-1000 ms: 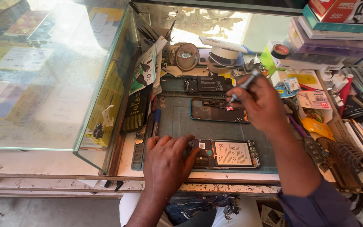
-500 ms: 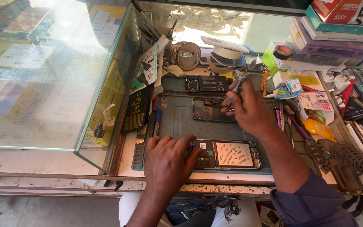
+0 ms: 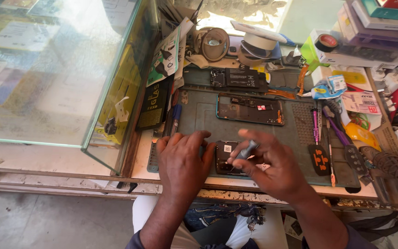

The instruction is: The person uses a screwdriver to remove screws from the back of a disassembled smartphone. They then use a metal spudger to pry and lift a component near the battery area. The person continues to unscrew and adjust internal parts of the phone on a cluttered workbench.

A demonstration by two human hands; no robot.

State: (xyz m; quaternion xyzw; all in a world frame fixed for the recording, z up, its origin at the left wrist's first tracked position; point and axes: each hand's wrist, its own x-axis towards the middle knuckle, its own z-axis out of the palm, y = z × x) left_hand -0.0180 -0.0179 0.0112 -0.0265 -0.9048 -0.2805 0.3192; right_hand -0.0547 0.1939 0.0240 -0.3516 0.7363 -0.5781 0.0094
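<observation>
A person's left hand [image 3: 183, 159] lies flat with fingers spread, pressing an opened phone [image 3: 226, 157] onto a green work mat [image 3: 203, 113]. The right hand [image 3: 272, 163] pinches a small grey screwdriver [image 3: 246, 150] over the phone. A second opened phone [image 3: 249, 109] lies farther back.

The left hand [image 3: 183, 161] lies flat on the grey mat [image 3: 203, 113], fingertips beside an opened phone [image 3: 226, 157] at the mat's near edge. The right hand [image 3: 272, 168] covers most of that phone and pinches a small grey tool [image 3: 246, 150] over it. A second phone shell [image 3: 249, 109] lies farther back on the mat. A glass case [image 3: 61, 69] stands left on the bench [image 3: 38, 157].
</observation>
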